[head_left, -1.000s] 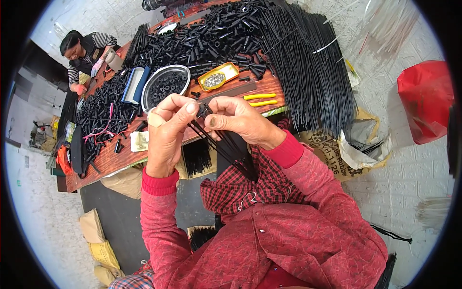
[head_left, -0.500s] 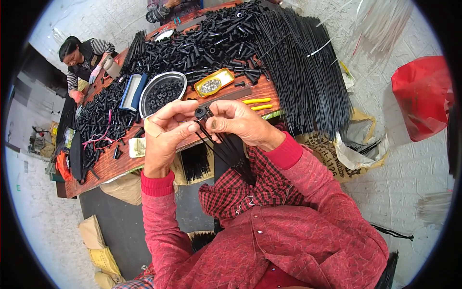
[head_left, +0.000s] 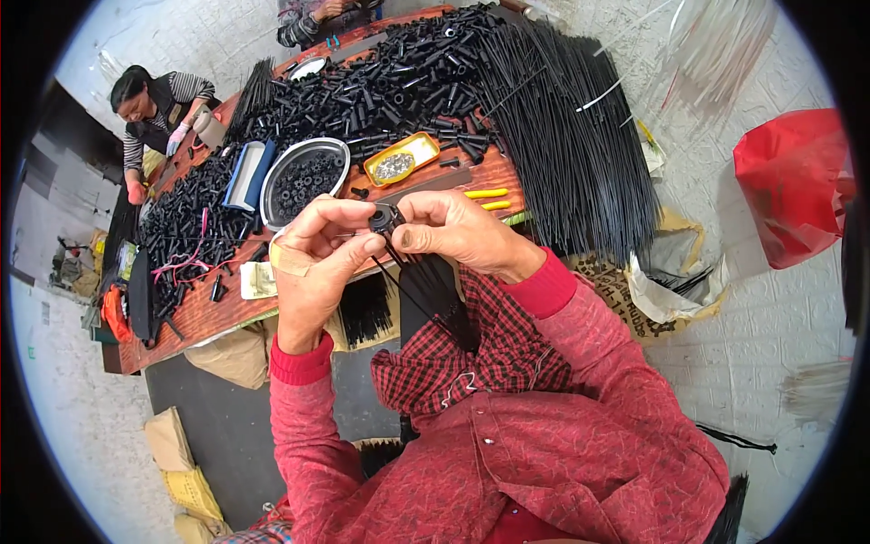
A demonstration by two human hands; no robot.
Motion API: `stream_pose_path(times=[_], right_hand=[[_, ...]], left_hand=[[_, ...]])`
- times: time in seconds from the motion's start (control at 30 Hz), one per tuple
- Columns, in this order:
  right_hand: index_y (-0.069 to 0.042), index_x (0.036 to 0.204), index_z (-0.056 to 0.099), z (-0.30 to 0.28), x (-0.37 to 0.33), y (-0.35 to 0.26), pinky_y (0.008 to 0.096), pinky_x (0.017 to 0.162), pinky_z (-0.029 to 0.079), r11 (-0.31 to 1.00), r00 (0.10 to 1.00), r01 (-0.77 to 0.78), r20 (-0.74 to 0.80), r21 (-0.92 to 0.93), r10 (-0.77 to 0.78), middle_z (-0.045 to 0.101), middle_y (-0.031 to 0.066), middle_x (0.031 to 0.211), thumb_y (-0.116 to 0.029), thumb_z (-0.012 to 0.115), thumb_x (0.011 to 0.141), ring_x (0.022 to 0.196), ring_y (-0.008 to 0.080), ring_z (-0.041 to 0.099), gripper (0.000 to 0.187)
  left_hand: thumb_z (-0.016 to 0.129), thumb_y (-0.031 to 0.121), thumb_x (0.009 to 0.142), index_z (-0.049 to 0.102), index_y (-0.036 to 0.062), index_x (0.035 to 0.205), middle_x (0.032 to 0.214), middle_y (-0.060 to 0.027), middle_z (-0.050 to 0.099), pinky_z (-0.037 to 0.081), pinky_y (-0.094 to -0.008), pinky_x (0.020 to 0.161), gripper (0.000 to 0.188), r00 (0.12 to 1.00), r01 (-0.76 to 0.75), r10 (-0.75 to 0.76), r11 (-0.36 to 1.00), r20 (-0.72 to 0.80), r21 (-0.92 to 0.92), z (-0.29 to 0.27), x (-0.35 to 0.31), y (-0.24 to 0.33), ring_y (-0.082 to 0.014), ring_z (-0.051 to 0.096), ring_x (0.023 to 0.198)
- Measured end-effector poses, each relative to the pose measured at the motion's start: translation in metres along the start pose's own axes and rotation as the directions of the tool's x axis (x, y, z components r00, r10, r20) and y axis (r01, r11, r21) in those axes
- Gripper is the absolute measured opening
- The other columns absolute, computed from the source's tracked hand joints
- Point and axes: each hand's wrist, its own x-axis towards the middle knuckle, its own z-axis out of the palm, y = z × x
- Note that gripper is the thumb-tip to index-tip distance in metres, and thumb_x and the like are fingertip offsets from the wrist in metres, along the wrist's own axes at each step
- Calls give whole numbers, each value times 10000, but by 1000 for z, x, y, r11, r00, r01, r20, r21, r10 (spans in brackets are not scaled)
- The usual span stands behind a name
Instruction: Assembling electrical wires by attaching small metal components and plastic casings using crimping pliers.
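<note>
A black umbrella hub (head_left: 382, 218), round with a hole in its top, is held up between my hands. Thin black ribs (head_left: 433, 290) run from it down toward my lap, bunched at their lower ends. My right hand (head_left: 462, 234) grips the hub's right side between thumb and fingers. The thumb and index finger of my left hand (head_left: 317, 254) close on its left rim, and a bandage is wrapped on that hand. A thin line shows between the left fingers, too fine to make out.
Beyond my hands, the wooden table (head_left: 217, 317) carries heaped black tubes (head_left: 390, 82), an oval tray (head_left: 265, 201) of small black rings, a yellow dish (head_left: 424, 150) with metal bits and yellow-handled pliers (head_left: 489, 193). Long black rods (head_left: 571, 145) hang over its right edge. A co-worker (head_left: 163, 109) sits far left.
The hub has shifted slightly down and right with my hands. Both hands keep nearly the same hold. The view has tilted a little, and the co-worker's hand has moved slightly.
</note>
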Motion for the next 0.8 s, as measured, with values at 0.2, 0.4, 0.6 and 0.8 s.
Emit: stream_pose_path(times=[0.2, 0.4, 0.6, 0.8], right_hand=[[-50, 984, 653, -6, -1, 0, 232, 702, 440, 998, 998, -41, 41, -42, 43, 610, -44, 864, -324, 691, 954, 792, 49, 542, 279], [-42, 1050, 668, -11, -2, 5, 245, 759, 465, 995, 995, -91, 46, -27, 92, 633, -32, 920, -354, 711, 933, 843, 67, 567, 336], [-40, 1062, 682, -12, -4, 4, 240, 780, 465, 992, 991, -122, 63, 42, 120, 652, -29, 929, -360, 735, 911, 859, 67, 581, 357], [-57, 1001, 675, -9, -2, 0, 231, 742, 467, 991, 992, -115, 61, 61, 111, 653, -32, 897, -351, 736, 913, 815, 56, 584, 313]], left_hand=[[713, -93, 834, 640, -42, 1092, 999, -73, 674, 578, -257, 778, 272, 999, 42, -42, 999, 23, -23, -5, -1, -1, -126, 674, 857], [735, -101, 812, 647, -32, 1096, 982, -79, 690, 576, -260, 801, 305, 999, 14, -12, 999, 41, -44, -5, 1, -3, -126, 676, 868], [771, -103, 768, 639, -29, 1102, 959, -81, 700, 578, -262, 797, 366, 995, 35, -21, 990, 100, -140, -7, 5, -10, -129, 677, 874], [774, -104, 758, 622, -25, 1141, 982, -95, 693, 580, -264, 787, 419, 998, 26, -19, 989, 54, -145, -2, 7, -12, -131, 675, 878]])
